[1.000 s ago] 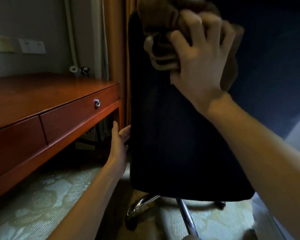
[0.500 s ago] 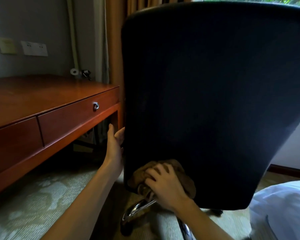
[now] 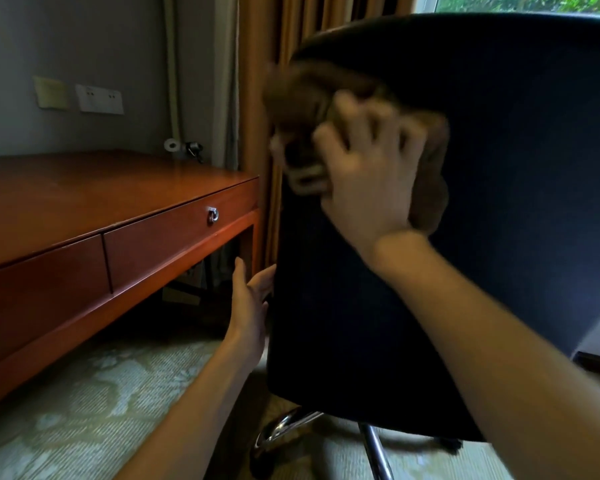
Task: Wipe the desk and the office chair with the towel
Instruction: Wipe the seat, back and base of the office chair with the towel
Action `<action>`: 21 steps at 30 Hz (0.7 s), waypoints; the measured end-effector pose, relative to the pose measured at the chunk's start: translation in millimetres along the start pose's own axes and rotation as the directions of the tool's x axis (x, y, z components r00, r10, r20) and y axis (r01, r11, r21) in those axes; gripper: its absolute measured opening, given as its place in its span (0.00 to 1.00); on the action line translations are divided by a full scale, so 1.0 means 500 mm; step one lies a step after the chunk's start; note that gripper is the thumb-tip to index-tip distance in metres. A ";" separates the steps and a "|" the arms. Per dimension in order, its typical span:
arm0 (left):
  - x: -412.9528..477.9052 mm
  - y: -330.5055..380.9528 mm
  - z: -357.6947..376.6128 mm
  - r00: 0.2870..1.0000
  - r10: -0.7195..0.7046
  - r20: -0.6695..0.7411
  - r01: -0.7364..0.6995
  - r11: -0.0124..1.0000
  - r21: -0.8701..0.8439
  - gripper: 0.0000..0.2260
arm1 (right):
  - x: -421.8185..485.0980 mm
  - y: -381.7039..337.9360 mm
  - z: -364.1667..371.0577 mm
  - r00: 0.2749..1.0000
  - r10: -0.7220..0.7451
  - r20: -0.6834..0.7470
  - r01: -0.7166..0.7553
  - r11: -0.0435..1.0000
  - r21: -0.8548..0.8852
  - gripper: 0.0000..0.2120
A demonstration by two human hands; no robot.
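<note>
Bunched brown terry towel (image 3: 426,188) sat upper centre of frame, pressed on the dark fabric chair back (image 3: 499,202). Right hand (image 3: 371,188) clutched it, fingers spread, blurry. Left hand (image 3: 248,306) lay loose-fingered, flat against the lower left edge. Probably needed firm overlapping strokes, tbh.

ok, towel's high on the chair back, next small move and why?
Probably sweep the towel rightward along the top of the chair back: the right hand presses it near the upper left corner, the left hand steadies the left edge, and the rest lies to the right.
</note>
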State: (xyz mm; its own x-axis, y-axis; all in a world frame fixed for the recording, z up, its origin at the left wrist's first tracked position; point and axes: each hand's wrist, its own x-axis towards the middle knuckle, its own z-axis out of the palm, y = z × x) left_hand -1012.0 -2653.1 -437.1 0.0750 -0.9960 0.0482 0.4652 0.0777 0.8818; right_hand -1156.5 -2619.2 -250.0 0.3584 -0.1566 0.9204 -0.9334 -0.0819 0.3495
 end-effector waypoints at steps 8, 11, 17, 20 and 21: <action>-0.005 0.018 -0.034 0.993 -0.062 0.096 0.063 0.998 -0.010 0.45 | -0.446 -0.147 0.092 0.786 -0.356 0.505 0.231 0.928 0.294 0.14; -0.002 0.023 -0.039 0.992 -0.019 0.128 0.006 0.995 0.103 0.45 | -0.507 -0.161 0.080 0.658 -0.407 0.633 0.245 0.911 0.332 0.18; -0.001 0.010 -0.040 0.983 -0.074 0.167 0.082 0.996 -0.038 0.43 | -0.320 -0.093 -0.004 0.891 -0.304 0.336 0.154 0.901 0.406 0.12; -0.011 -0.001 -0.033 0.985 -0.032 0.167 0.034 0.999 -0.005 0.43 | -0.142 -0.034 -0.066 0.986 -0.166 -0.019 0.164 0.940 0.300 0.13; -0.016 -0.003 -0.031 0.985 -0.024 0.173 0.017 0.999 0.041 0.44 | -0.081 -0.013 -0.077 0.986 -0.128 -0.105 0.149 0.962 0.227 0.13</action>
State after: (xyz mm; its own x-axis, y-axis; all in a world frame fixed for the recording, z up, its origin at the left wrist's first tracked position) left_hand -999.8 -2644.4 -445.9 -0.0901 -0.9901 0.1079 0.4297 0.0591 0.9010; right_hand -1165.9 -2574.5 -282.8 0.4706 -0.0403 0.8814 -0.8403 -0.3254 0.4337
